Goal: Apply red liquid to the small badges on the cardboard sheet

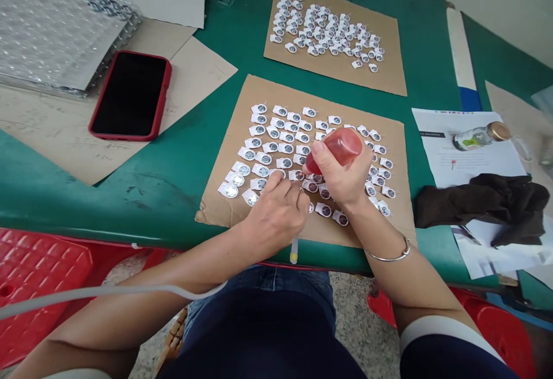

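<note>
- Bottle (343, 146), red and see-through, sits tilted in the right hand (345, 180) above the middle of the near cardboard (235, 137), base up and to the right, narrow end down and to the left.
- The right thumb lies along its near side, the fingers wrapped around it; the forearm, with a bangle (386, 259) near the wrist, crosses the cardboard's near right corner.
- The left hand (274, 215) is just beside, back upward, fingers curled in; whether they pinch anything cannot be told.
- The left forearm slants across the front edge of the desk (142, 194) and the cardboard's near edge.
- White tags (286, 148) with round prints lie in rough rows between the cardboard's left and right edges, some under both hands.
</note>
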A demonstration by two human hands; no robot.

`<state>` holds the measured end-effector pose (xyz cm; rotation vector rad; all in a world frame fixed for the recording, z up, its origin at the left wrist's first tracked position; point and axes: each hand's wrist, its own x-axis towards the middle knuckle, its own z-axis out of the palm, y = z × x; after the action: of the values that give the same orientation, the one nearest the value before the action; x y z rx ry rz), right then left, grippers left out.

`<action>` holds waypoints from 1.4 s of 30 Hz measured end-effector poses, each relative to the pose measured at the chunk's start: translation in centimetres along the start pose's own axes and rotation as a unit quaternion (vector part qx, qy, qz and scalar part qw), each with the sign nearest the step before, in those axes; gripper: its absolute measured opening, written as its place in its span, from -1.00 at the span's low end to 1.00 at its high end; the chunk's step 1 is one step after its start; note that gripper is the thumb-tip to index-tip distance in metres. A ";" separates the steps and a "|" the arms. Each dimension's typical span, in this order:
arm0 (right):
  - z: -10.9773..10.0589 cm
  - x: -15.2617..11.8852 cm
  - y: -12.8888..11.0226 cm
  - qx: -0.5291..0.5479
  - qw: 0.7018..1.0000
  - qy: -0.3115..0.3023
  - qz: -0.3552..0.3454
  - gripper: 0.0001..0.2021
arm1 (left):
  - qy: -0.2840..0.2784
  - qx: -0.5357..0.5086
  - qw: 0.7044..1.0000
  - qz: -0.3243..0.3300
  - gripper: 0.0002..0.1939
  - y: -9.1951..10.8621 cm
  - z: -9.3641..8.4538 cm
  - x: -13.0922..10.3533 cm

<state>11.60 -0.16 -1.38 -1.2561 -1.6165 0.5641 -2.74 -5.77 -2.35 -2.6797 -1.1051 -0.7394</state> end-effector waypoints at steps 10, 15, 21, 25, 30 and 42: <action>0.2 0.0 -0.3 -0.024 0.999 0.017 0.020 -0.76 | -0.005 0.005 1.000 0.005 -0.76 0.1 -0.1 0.0; 0.3 -0.2 -0.1 -0.004 1.000 0.009 0.012 -0.78 | -0.005 -0.003 1.000 0.005 -0.77 0.1 -0.1 -0.1; 0.4 -0.1 0.1 -0.009 1.000 0.025 0.006 -0.76 | -0.016 -0.040 0.999 -0.009 -0.78 0.0 -0.1 -0.1; 0.4 0.0 0.1 -0.016 0.999 0.027 0.016 -0.75 | -0.020 -0.022 1.000 -0.006 -0.77 0.0 -0.2 0.0; 0.4 0.0 0.2 -0.006 1.000 0.022 0.011 -0.74 | -0.012 -0.001 1.000 -0.001 -0.77 0.0 -0.3 0.0; 0.2 0.7 0.1 -0.065 0.995 0.068 -0.030 -0.72 | -0.013 -0.073 0.997 -0.035 -0.77 -0.2 -0.1 -0.1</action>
<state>11.46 0.52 -1.27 -1.3062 -1.5916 0.3330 -2.98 -5.75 -2.36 -2.7910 -1.2007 -0.8306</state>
